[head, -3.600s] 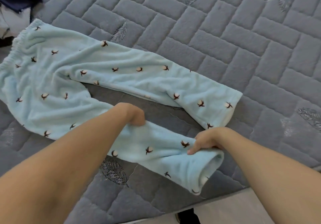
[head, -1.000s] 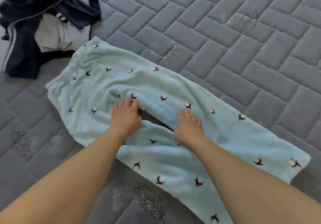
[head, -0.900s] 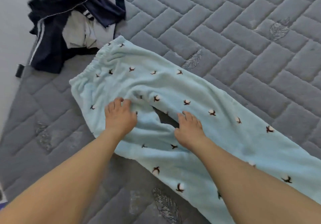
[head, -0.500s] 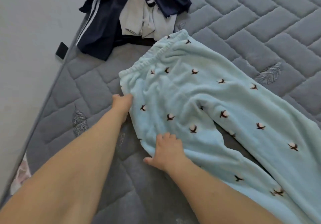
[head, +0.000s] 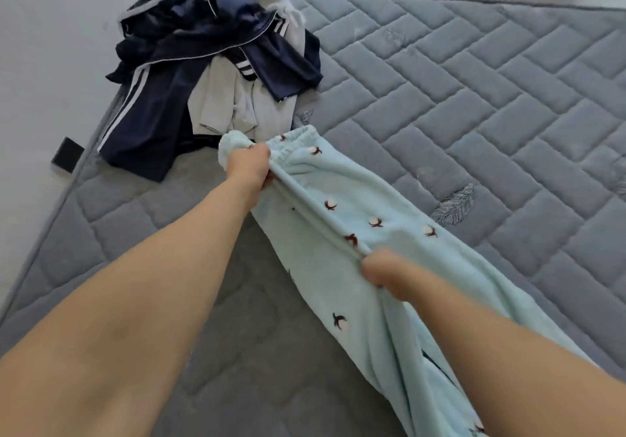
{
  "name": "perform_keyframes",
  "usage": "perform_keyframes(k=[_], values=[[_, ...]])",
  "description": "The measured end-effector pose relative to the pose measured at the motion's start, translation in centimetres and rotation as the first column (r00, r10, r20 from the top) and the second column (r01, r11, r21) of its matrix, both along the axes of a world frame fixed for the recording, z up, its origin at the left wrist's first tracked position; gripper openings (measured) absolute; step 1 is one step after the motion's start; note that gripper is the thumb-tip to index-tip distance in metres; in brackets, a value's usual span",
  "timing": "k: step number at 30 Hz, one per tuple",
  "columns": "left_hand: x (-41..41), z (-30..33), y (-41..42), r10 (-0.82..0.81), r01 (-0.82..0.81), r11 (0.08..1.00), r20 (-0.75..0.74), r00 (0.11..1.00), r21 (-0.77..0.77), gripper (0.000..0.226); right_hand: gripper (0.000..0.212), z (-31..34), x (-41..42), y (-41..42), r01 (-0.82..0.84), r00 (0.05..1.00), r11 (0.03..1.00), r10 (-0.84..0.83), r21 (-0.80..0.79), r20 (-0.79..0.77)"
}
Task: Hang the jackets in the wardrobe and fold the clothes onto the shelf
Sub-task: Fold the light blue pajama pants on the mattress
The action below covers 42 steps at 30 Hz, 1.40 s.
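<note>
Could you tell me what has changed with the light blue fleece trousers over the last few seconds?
The light blue fleece trousers were spread flat with legs apart; now one half is brought over the other. The left hand, earlier pressing flat, grips the waistband end, and the right hand pinches the doubled edge further down. The pile of navy and grey clothes stays on the grey quilted mattress.

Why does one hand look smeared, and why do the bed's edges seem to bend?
In the head view, the right hand is motion-blurred as it grips the light blue fleece pants; the left hand on the waistband is sharper. The wide-angle lens bows the grey quilted mattress edges. Lighting is soft and even, with no glare.
</note>
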<state>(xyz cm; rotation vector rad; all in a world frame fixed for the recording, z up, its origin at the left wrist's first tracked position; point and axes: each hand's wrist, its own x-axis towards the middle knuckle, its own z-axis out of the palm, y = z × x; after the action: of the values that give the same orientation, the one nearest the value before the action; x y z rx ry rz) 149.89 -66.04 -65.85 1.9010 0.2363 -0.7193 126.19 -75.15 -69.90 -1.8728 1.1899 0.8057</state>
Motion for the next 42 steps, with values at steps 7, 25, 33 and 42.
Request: perform_keyframes(k=[7,25,33,42], values=[[-4.5,-5.8,-10.1,-0.775,0.67,0.597,0.102,0.623,0.442,0.056,0.022,-4.9,-2.9,-9.7,0.059,0.994,0.881,-0.009,-0.469,0.109],[-9.5,-16.8,-9.4,-0.883,0.592,0.24,-0.081,0.462,0.769,0.104,0.033,-13.0,-5.3,-8.8,0.132,0.926,0.727,0.153,-0.674,0.346],[-12.5,-13.5,-10.8,-0.877,0.381,-0.053,-0.226,0.425,0.923,0.09,0.011,-7.8,-12.6,-11.1,0.19,0.868,0.976,-0.118,-0.104,0.482],[-30.9,-8.3,-11.4,-0.85,0.397,-0.207,0.037,-0.525,0.894,0.061,0.017,-4.0,-29.4,-7.6,0.331,0.89,0.777,-0.446,0.535,0.098]])
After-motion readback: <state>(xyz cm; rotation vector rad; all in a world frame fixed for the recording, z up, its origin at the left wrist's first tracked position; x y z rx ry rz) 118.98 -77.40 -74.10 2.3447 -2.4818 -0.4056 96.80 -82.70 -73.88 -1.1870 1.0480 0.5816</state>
